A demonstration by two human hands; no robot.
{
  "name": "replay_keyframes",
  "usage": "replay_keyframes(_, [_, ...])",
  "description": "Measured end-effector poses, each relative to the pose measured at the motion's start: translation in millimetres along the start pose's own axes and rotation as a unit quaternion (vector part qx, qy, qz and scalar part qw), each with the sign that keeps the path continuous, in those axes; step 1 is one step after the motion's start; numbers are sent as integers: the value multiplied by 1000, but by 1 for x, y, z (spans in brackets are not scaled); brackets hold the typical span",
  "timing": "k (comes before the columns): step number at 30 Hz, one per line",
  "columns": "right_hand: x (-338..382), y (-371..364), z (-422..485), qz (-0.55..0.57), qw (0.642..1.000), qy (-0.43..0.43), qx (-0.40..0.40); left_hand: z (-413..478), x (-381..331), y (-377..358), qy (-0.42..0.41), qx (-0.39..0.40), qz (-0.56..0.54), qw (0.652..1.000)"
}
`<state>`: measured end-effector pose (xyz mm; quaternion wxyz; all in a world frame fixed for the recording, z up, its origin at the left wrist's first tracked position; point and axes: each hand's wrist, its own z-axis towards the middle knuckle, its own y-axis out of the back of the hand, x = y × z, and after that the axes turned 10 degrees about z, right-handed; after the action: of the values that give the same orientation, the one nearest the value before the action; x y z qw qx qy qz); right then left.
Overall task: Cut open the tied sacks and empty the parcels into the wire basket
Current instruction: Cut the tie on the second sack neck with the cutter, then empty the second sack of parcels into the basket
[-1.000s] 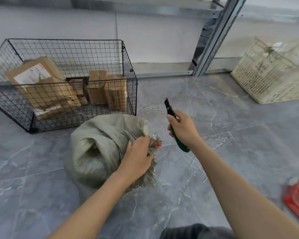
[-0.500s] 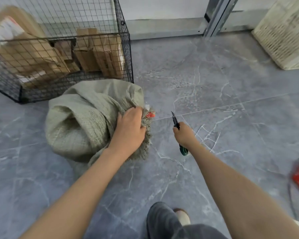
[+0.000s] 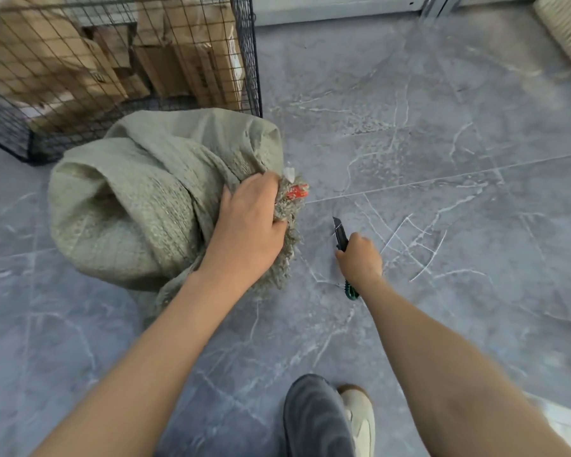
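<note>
Head view, left grip (image 3: pixel 248 232) clutching sack (image 3: pixel 139 206) neck, tie (image 3: pixel 296 192) half hidden, right grip (image 3: pixel 360 258) clasping knife (image 3: pixel 341 234), basket (image 3: pixel 245 61) cropped.

Legible text in my view: none.
Dark print runs down the side of one brown parcel (image 3: pixel 208 74) inside the wire basket (image 3: pixel 249 77). A small mark sits on a second parcel (image 3: pixel 97 75). Both are too blurred for me to read. The red tie (image 3: pixel 296 192) at the neck of the sack (image 3: pixel 139 199) shows no letters I can make out.
</note>
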<state>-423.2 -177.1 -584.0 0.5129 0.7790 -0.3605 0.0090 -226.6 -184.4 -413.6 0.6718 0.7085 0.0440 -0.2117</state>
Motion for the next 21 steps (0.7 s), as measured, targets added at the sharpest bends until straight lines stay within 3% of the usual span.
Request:
replay_keyframes(13, [1, -10, -9, -8, 999, -28, 32, -3, 1, 17, -29, -10, 25, 999])
replay_keyframes(21, [38, 30, -14, 4, 999, 31, -7, -7, 2, 46, -34, 2, 41, 999])
